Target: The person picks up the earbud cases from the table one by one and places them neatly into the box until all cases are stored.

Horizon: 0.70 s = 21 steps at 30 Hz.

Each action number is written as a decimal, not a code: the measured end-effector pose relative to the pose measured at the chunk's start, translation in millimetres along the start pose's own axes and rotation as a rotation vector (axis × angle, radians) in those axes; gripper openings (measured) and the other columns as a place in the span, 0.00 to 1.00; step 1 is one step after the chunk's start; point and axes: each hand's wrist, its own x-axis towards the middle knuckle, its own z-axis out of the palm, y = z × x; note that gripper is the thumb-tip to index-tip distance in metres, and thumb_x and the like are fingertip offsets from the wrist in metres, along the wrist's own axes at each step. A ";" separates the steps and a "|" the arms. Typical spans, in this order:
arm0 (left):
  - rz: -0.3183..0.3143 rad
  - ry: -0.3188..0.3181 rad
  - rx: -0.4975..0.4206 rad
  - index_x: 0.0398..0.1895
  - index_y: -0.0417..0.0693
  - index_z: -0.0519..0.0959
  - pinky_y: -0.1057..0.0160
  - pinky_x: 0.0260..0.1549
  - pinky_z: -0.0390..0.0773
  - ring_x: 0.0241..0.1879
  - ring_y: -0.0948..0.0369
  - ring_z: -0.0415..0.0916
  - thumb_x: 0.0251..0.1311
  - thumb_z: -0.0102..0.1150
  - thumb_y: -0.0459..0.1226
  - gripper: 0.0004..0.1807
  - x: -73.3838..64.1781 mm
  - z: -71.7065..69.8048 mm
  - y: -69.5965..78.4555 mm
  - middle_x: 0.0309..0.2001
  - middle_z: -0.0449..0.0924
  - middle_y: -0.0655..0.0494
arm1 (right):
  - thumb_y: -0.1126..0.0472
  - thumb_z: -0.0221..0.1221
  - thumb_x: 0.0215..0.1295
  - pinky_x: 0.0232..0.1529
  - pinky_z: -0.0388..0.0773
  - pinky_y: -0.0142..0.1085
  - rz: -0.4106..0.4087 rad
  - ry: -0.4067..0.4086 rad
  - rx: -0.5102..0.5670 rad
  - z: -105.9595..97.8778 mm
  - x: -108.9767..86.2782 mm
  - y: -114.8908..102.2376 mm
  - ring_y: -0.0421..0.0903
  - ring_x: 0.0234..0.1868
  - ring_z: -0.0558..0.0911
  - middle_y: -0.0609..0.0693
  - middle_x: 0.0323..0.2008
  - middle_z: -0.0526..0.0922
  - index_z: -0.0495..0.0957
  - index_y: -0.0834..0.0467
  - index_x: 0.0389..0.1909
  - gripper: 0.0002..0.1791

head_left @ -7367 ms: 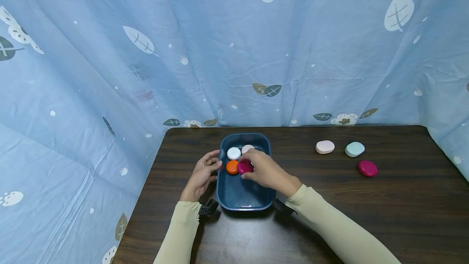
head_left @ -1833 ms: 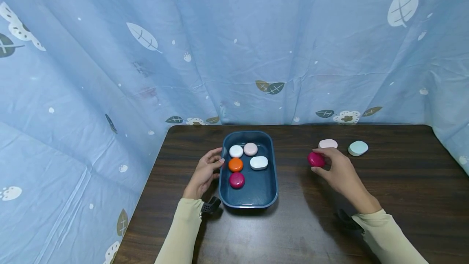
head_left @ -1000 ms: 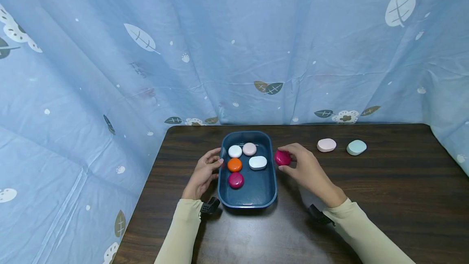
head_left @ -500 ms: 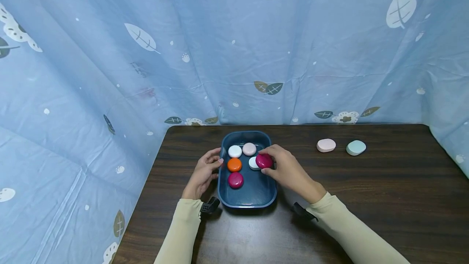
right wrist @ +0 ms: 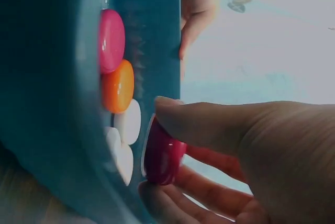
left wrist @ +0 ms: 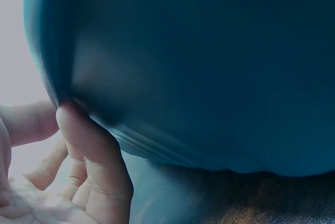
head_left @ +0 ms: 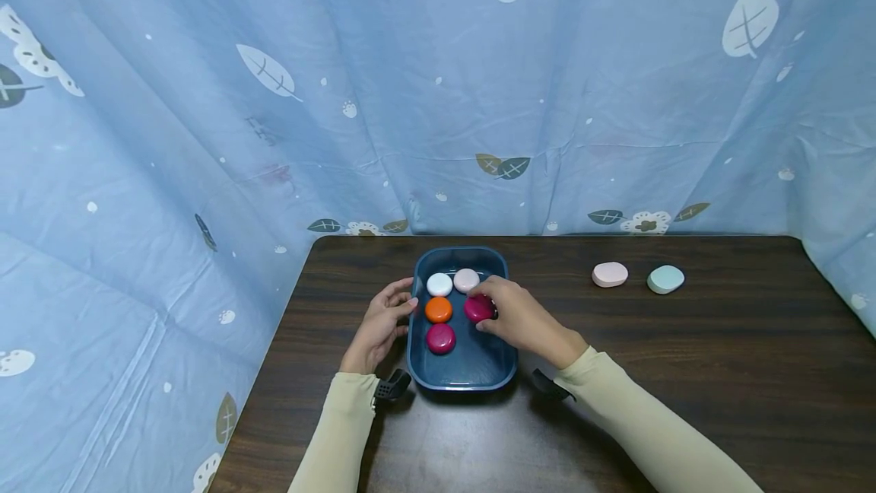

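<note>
My left hand [head_left: 379, 326] pinches the left rim of the dark blue tray [head_left: 463, 383] between thumb and fingers; the left wrist view shows the fingertips at the rim of the tray wall [left wrist: 209, 103]. Over the tray, my right hand [head_left: 523, 318] holds a glossy magenta rounded disc [head_left: 478, 308] by its edges. In the right wrist view this magenta disc [right wrist: 165, 153] has a pale rim and is tilted on edge. Inside the tray lie a white disc [head_left: 439, 284], a pale pink disc [head_left: 466, 280], an orange disc [head_left: 439, 310] and another magenta disc [head_left: 441, 338]. The white oval piece is hidden beneath the held disc and hand.
On the dark wooden table [head_left: 684, 386], a pale pink oval piece [head_left: 610, 275] and a mint oval piece [head_left: 665, 279] lie to the right of the tray. A blue patterned curtain [head_left: 383, 82] hangs behind the table's back edge.
My right hand has brought the second magenta disc leftward from the right side of the table into the space over the tray, covering the white oval. The left hand stays on the rim.
</note>
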 end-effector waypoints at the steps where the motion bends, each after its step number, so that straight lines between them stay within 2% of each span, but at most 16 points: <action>1: 0.001 0.001 0.000 0.73 0.44 0.73 0.65 0.31 0.78 0.38 0.57 0.74 0.77 0.56 0.30 0.24 -0.1 -0.1 0.1 0.45 0.77 0.52 | 0.69 0.76 0.59 0.48 0.88 0.44 0.001 -0.010 -0.005 0.4 1.6 -1.0 0.52 0.51 0.82 0.59 0.55 0.84 0.82 0.65 0.61 0.28; 14: 0.000 -0.001 0.002 0.73 0.46 0.73 0.65 0.31 0.78 0.41 0.56 0.74 0.77 0.56 0.30 0.24 -0.1 -0.2 -0.4 0.46 0.77 0.52 | 0.70 0.75 0.60 0.52 0.86 0.47 0.045 -0.163 -0.066 8.6 13.5 -11.1 0.53 0.53 0.80 0.58 0.54 0.83 0.83 0.64 0.57 0.23; 21: 0.001 -0.008 0.005 0.74 0.46 0.73 0.65 0.31 0.78 0.40 0.57 0.74 0.76 0.57 0.30 0.24 0.1 -0.5 0.2 0.49 0.76 0.49 | 0.70 0.75 0.59 0.53 0.85 0.48 0.047 -0.196 -0.077 13.7 17.2 -12.9 0.52 0.51 0.81 0.56 0.52 0.85 0.84 0.63 0.56 0.23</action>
